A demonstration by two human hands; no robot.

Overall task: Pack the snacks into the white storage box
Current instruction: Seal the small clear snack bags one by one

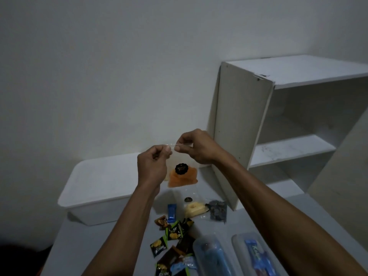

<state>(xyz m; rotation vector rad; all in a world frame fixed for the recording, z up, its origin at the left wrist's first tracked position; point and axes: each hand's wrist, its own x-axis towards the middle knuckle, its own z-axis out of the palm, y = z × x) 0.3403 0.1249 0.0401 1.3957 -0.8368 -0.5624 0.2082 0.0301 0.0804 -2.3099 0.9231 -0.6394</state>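
My left hand and my right hand pinch the top edge of a clear bag of orange snacks with a black round label, held up in the air. The bag hangs just right of the white storage box, which sits at the left with its lid on. Below on the table lie a clear bag of pale yellow snacks, a bag of dark pieces, a blue bar and several small green-and-black packets.
A white open shelf unit stands at the right, close to my right hand. Two clear plastic tubes with blue wrappers lie at the table's near edge. A plain white wall is behind.
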